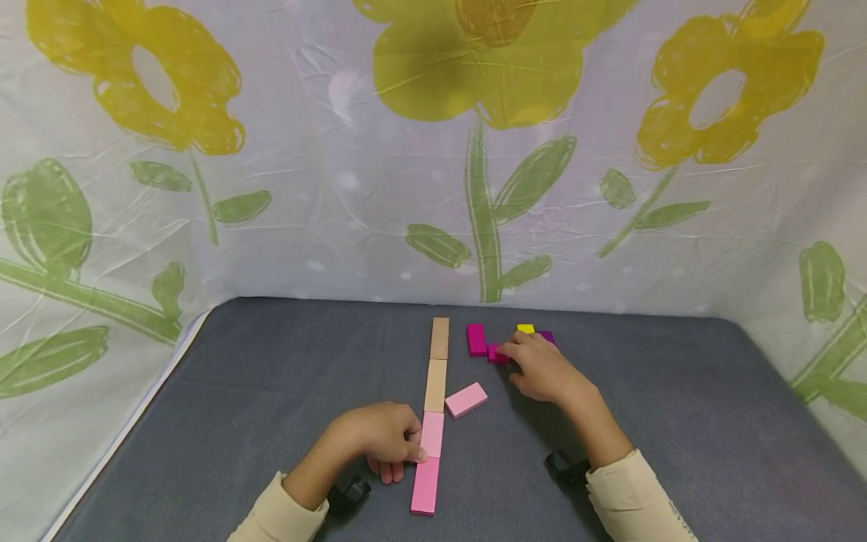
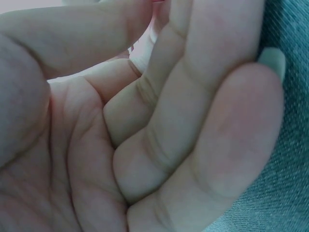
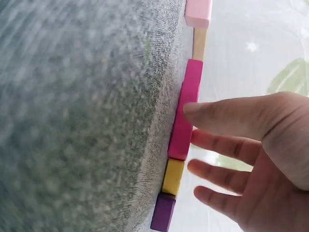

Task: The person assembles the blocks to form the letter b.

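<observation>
A straight row of blocks runs away from the person: two tan blocks [image 1: 436, 385] at the far end, a light pink block [image 1: 433, 434] and a deeper pink block [image 1: 425, 488] nearer. At its left side is my left hand [image 1: 384, 435], a fingertip right at the seam between the pinks. The left wrist view shows mostly its palm and bent fingers. Farther off on the right, my right hand [image 1: 542, 366] pinches a magenta block [image 3: 182, 135] between thumb and index finger. Another magenta block [image 1: 476, 340] lies just left of it.
A loose light pink block [image 1: 466, 400] lies slanted right of the row. Past the right hand are a yellow block [image 1: 524, 328] and a purple block [image 1: 546, 337], partly hidden in the head view. Behind the dark grey tabletop [image 1: 271, 361] hangs a flowered curtain [image 1: 325, 150].
</observation>
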Demonstrator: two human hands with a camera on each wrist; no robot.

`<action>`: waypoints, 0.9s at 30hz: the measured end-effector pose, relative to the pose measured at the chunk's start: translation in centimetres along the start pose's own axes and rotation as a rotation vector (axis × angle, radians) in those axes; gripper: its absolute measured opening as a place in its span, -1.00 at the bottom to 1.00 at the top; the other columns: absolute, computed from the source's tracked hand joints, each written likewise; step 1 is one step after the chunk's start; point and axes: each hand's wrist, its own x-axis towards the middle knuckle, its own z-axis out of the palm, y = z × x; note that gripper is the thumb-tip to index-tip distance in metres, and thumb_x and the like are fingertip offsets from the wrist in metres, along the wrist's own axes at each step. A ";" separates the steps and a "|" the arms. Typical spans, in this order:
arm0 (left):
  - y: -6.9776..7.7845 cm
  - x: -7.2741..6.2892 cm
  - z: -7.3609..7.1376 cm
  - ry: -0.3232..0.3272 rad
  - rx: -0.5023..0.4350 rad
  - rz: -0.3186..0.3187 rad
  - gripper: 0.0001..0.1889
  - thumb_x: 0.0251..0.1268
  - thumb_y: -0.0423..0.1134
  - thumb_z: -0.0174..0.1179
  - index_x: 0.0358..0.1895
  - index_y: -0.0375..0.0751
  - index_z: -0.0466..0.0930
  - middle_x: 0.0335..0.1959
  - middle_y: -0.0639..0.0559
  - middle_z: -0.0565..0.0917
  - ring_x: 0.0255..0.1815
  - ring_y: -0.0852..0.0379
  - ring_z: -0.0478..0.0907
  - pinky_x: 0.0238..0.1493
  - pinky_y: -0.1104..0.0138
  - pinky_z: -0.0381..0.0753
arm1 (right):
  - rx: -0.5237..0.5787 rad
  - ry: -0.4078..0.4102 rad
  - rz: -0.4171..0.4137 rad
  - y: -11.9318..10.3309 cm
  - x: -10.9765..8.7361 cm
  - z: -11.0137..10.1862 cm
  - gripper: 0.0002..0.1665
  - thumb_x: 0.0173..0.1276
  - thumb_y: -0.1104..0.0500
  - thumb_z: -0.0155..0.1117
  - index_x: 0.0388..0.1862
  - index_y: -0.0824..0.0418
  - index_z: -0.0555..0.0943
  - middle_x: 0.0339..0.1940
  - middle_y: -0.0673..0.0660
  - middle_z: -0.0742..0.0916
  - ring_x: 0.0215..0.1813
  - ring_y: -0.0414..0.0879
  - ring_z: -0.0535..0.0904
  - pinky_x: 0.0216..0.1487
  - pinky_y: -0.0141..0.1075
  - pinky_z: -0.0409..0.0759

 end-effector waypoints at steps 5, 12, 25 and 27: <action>0.0 -0.1 0.0 0.007 -0.003 0.011 -0.72 0.34 -0.26 0.33 -0.55 -0.22 0.54 -0.75 0.02 0.63 -0.71 0.10 0.63 -0.63 0.24 0.58 | 0.021 0.062 -0.065 0.4 0.1 0.1 -0.68 0.06 0.48 0.46 -0.15 0.32 0.74 -0.24 0.16 0.68 -0.15 0.05 0.61 -0.03 -0.03 0.59; 0.0 0.0 0.0 0.001 -0.004 0.007 -0.71 0.35 -0.25 0.32 -0.55 -0.20 0.53 -0.75 0.03 0.63 -0.72 0.13 0.62 -0.64 0.27 0.57 | 0.082 0.082 -0.037 0.4 0.1 0.2 -0.74 0.07 0.53 0.44 -0.30 0.27 0.70 -0.28 0.12 0.73 -0.22 -0.01 0.62 -0.06 -0.05 0.62; -0.1 -0.1 -0.1 -0.006 -0.019 0.028 -0.71 0.35 -0.27 0.31 -0.56 -0.21 0.54 -0.75 0.02 0.63 -0.74 0.16 0.60 -0.66 0.28 0.57 | 0.223 -0.243 0.057 -0.5 -0.3 -0.9 -0.47 0.08 0.59 0.23 0.04 0.27 0.68 -0.25 0.04 0.59 -0.24 -0.08 0.47 -0.18 -0.23 0.54; -0.2 -0.1 -0.1 -0.005 -0.019 0.030 -0.71 0.35 -0.27 0.31 -0.56 -0.21 0.54 -0.75 0.02 0.63 -0.74 0.15 0.60 -0.66 0.28 0.57 | 0.238 -0.261 0.057 -0.6 -0.3 -1.0 -0.45 0.07 0.59 0.23 0.04 0.25 0.68 -0.27 0.04 0.58 -0.24 -0.07 0.48 -0.19 -0.24 0.55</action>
